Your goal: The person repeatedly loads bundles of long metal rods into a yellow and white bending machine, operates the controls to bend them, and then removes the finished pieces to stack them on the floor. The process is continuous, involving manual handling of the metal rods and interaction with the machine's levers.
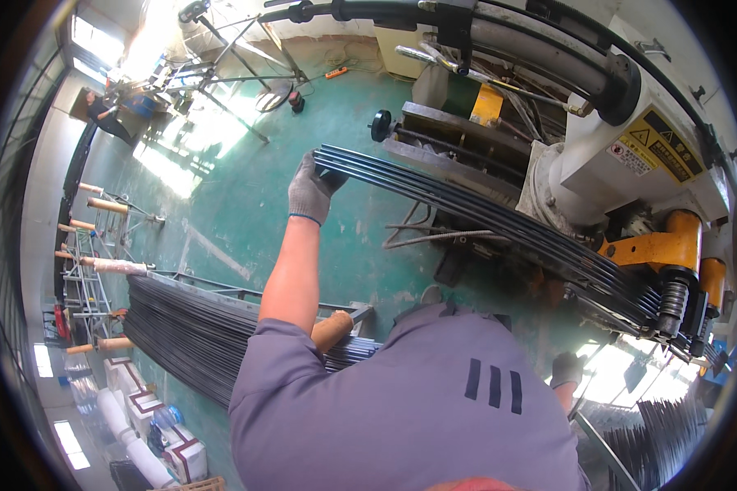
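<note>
My left hand, in a grey knitted glove, grips the near ends of several long dark metal rods. The rods run side by side from this hand to the right, into the orange-armed head of a large machine. My right hand, also gloved, is low at the right, below the rods and apart from them. Its fingers are small and blurred, so whether it holds anything cannot be made out. A large stack of dark rods lies on a metal rack to my left.
A machine bed with a black handwheel stands ahead. More thin rods are gathered at the lower right. White boxes stand at the lower left. A person is at the far upper left. An orange power strip lies on the green floor.
</note>
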`<state>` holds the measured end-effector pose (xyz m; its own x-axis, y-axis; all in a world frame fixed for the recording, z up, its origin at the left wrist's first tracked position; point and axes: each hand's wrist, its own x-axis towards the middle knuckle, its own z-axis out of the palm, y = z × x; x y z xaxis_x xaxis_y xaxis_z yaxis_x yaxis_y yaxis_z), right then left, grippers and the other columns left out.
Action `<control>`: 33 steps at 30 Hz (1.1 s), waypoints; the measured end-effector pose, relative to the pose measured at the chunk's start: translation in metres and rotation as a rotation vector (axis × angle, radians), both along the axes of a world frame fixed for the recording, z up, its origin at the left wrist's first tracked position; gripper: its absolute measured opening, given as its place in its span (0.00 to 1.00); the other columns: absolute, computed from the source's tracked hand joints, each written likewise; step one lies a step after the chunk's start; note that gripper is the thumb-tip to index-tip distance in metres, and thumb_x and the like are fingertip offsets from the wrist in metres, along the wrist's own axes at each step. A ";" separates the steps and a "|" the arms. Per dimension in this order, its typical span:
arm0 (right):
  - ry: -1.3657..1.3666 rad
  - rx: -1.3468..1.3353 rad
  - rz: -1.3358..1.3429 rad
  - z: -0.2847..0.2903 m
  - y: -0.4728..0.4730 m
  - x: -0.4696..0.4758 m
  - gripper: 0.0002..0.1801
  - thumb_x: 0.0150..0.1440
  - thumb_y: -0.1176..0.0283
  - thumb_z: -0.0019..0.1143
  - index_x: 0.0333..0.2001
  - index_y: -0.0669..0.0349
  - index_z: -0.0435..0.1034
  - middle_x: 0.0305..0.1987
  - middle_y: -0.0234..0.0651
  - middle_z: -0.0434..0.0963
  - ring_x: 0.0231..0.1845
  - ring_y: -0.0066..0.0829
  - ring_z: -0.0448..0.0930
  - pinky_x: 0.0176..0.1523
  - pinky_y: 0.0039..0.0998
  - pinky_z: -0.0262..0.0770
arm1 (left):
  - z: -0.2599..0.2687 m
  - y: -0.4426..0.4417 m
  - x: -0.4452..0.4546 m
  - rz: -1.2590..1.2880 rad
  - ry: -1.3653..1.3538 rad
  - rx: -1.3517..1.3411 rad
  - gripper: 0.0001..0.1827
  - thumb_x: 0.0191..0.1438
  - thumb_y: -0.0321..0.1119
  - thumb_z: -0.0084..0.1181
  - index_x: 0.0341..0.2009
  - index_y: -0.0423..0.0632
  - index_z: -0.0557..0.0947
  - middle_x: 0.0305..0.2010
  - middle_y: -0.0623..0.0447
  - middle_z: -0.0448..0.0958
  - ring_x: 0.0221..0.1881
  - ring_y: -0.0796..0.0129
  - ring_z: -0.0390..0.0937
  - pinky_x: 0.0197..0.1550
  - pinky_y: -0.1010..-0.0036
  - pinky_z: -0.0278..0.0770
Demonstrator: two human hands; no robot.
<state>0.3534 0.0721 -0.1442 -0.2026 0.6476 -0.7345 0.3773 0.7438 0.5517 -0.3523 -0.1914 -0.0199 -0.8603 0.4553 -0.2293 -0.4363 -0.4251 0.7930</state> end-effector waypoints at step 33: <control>-3.122 0.885 3.185 -0.084 0.076 0.093 0.21 0.63 0.58 0.57 0.49 0.66 0.75 0.44 0.52 0.84 0.44 0.46 0.86 0.48 0.46 0.82 | -0.031 0.031 0.051 0.211 -0.116 -0.152 0.33 0.75 0.59 0.34 0.62 0.43 0.74 0.65 0.41 0.76 0.65 0.46 0.73 0.67 0.47 0.73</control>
